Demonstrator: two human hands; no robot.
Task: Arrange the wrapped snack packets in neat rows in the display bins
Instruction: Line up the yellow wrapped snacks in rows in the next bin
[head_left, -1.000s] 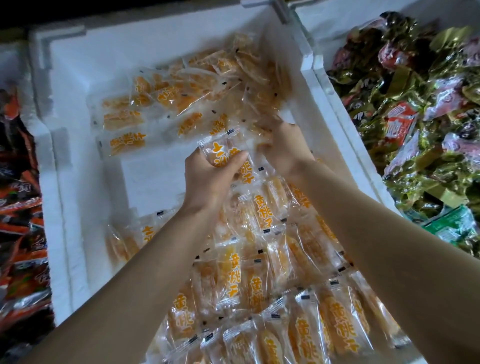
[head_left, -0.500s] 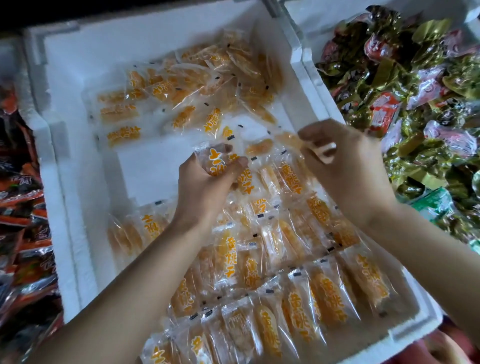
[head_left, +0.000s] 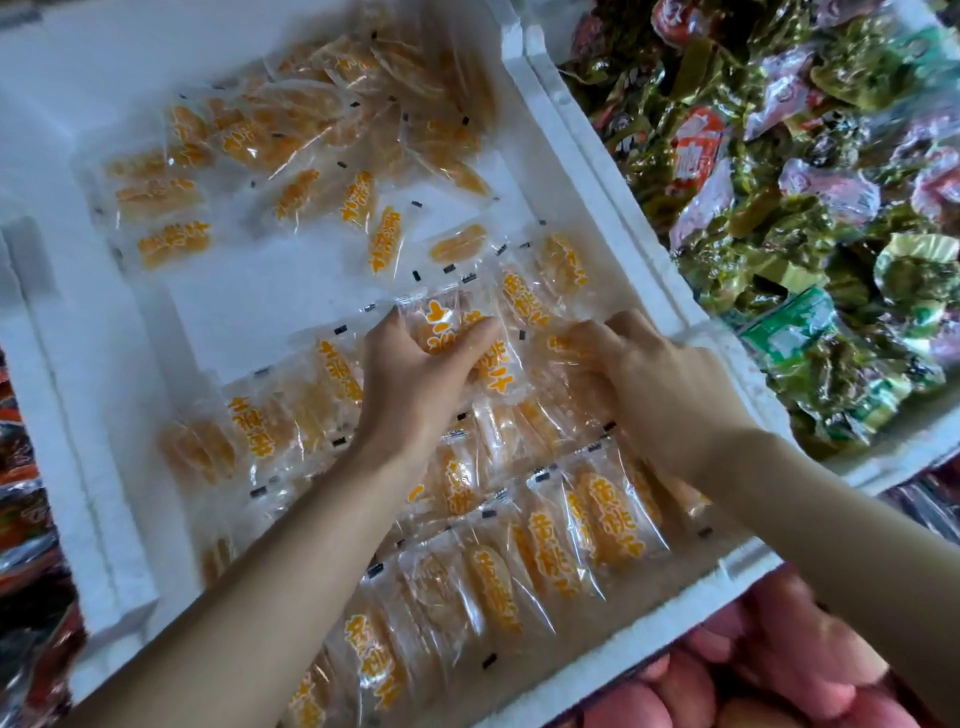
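Observation:
A white foam bin holds clear packets of yellow fruit slices with orange lettering. Rows of packets stand overlapped in the near half; a loose heap lies at the far end. My left hand grips a small stack of packets at the head of a row, thumb across the front. My right hand comes down on the row beside it, fingertips curled onto a packet near the bin's right wall.
A second foam bin on the right is heaped with green, pink and red wrapped snacks. Dark red packets lie along the left edge. Pink wrapped items sit below the bin's near right corner.
My right hand has dropped from above the bin's right wall down onto the row next to my left hand. My left hand keeps its hold on the stack.

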